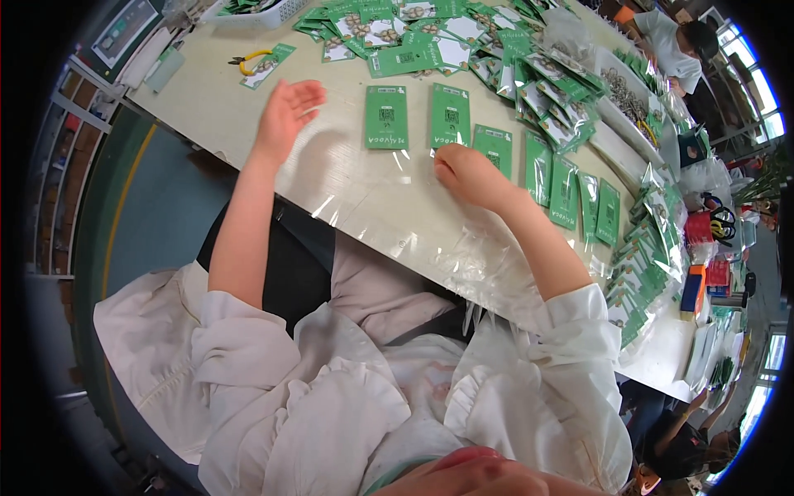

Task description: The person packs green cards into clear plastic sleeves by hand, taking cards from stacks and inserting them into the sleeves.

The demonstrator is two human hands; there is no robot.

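Table [223, 99] with a pile of cards [513, 62] and a row of seven [387, 117].
The row lies nearer the table's front edge, cards side by side, probably for easy reach. The left hand [289, 120] is raised above the table, fingers loosely spread, holding nothing. The right hand [465, 174] curls at the second card's [450, 112] near end; whether it pinches, I cannot tell. The pliers [248, 61] rest on another card [279, 59], perhaps to leave space.
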